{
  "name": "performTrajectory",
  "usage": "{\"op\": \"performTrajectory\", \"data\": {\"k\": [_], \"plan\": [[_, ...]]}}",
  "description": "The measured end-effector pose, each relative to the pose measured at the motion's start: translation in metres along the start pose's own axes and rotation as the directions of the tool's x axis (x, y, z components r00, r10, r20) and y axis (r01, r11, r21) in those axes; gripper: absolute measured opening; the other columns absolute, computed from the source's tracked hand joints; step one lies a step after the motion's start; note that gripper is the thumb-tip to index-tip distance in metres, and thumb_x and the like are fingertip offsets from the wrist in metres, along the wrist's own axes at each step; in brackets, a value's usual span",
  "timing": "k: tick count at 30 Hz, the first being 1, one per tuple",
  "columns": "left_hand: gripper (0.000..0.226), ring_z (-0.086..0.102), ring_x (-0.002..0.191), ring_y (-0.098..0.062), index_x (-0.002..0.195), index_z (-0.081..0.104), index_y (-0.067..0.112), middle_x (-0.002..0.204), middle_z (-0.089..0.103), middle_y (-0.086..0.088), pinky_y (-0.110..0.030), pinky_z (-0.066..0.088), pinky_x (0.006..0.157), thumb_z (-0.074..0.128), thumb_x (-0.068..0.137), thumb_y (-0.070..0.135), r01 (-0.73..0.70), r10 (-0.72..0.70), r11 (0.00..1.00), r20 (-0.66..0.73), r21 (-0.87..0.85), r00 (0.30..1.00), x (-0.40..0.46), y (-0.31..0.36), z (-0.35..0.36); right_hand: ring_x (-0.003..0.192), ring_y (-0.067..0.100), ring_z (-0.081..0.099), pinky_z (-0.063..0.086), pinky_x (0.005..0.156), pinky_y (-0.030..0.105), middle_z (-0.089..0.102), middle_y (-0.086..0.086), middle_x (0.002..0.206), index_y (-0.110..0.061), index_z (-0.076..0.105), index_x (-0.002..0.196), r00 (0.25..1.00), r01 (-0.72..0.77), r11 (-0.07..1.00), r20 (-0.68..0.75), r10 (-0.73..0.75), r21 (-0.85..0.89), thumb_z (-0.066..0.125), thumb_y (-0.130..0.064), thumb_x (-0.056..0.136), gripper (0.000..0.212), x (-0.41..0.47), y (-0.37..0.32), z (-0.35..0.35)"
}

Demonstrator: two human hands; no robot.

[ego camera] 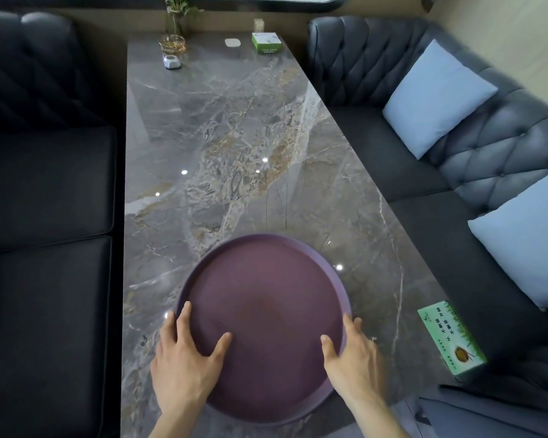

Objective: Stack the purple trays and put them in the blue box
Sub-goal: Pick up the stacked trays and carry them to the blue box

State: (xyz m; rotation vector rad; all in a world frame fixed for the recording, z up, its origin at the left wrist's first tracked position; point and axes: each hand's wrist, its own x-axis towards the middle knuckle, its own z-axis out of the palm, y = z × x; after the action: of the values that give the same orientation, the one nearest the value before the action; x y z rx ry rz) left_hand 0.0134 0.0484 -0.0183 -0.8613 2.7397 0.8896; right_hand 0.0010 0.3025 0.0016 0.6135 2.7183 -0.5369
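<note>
Soft, moderate light is falling from above, scattering small white glints across the polished counter [234,137], with a pale sheen running along its far half. The dark seat [45,184] at the left is sinking into shadow. Wide-angle distortion is bending the edges, and the right hand [355,361] is smearing slightly with motion blur.

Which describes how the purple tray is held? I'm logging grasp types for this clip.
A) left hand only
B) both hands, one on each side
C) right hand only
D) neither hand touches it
B: the left hand and right hand each grip opposite sides of the purple tray, thumbs resting inside it.
</note>
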Motion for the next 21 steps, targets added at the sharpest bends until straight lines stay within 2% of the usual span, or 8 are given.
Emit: {"op": "performTrajectory", "data": {"k": [3,6,9,11,13,18,21], "plan": [[0.109,0.036,0.143,-0.031,0.153,0.023,0.04,0.164,0.022,-0.003,-0.053,0.038,0.11,0.065,0.061,0.078,-0.018,0.016,0.998,0.038,0.054,0.999,-0.001,-0.001,-0.001,0.145,0.029,0.042,0.044,0.109,0.035,0.018,0.013,0.168,-0.025,0.019,0.16,0.998,0.062,0.996,0.006,-0.062,-0.059,0.052,-0.063,0.091,0.085,-0.003,0.002,0.008],[0.115,0.032,0.144,-0.032,0.153,0.02,0.043,0.165,0.014,-0.003,-0.052,0.036,0.11,0.064,0.053,0.083,-0.034,0.027,0.994,0.064,0.103,0.998,-0.004,0.0,0.0,0.156,0.031,0.015,0.036,0.116,0.035,-0.004,0.019,0.169,-0.031,0.003,0.161,0.992,0.128,0.984,0.037,-0.124,-0.125,0.045,-0.084,0.079,0.106,-0.009,0.003,0.019],[0.121,0.026,0.146,-0.031,0.153,0.015,0.046,0.166,0.003,-0.004,-0.051,0.035,0.11,0.062,0.048,0.086,-0.056,0.041,0.987,0.096,0.152,0.995,-0.006,-0.001,0.0,0.156,0.031,-0.012,0.029,0.121,0.037,-0.033,0.018,0.163,-0.033,-0.006,0.16,0.982,0.19,0.967,0.045,-0.185,-0.171,0.039,-0.095,0.067,0.12,-0.014,0.007,0.03],[0.125,0.023,0.147,-0.031,0.153,0.011,0.048,0.166,-0.003,-0.004,-0.05,0.034,0.111,0.061,0.047,0.088,-0.075,0.057,0.982,0.107,0.172,0.993,-0.007,-0.002,0.002,0.156,0.031,-0.012,0.031,0.121,0.038,-0.045,0.014,0.157,-0.035,-0.009,0.159,0.978,0.207,0.962,0.047,-0.202,-0.177,0.034,-0.098,0.063,0.123,-0.015,0.012,0.032],[0.126,0.021,0.147,-0.032,0.154,0.009,0.048,0.166,-0.007,-0.005,-0.049,0.031,0.113,0.061,0.047,0.088,-0.082,0.063,0.98,0.107,0.18,0.992,-0.008,-0.003,0.004,0.157,0.032,-0.007,0.032,0.121,0.039,-0.05,0.012,0.154,-0.036,-0.013,0.158,0.976,0.217,0.957,0.052,-0.211,-0.193,0.029,-0.1,0.061,0.124,-0.014,0.016,0.033],[0.126,0.019,0.148,-0.034,0.154,0.006,0.048,0.165,-0.01,-0.007,-0.05,0.027,0.115,0.059,0.048,0.09,-0.072,0.051,0.978,0.107,0.197,0.993,-0.006,-0.006,0.008,0.156,0.035,-0.005,0.029,0.121,0.04,-0.047,0.018,0.154,-0.034,-0.016,0.158,0.976,0.218,0.947,0.057,-0.211,-0.236,0.023,-0.099,0.062,0.122,-0.013,0.014,0.033],[0.126,0.018,0.147,-0.035,0.153,0.008,0.047,0.164,-0.008,-0.009,-0.052,0.026,0.115,0.064,0.048,0.087,-0.055,0.032,0.981,0.126,0.188,0.992,-0.004,-0.004,0.009,0.156,0.035,0.0,0.03,0.121,0.041,-0.041,0.018,0.158,-0.034,-0.011,0.159,0.979,0.202,0.955,0.072,-0.19,-0.217,0.03,-0.098,0.064,0.122,-0.012,0.012,0.03]]}}
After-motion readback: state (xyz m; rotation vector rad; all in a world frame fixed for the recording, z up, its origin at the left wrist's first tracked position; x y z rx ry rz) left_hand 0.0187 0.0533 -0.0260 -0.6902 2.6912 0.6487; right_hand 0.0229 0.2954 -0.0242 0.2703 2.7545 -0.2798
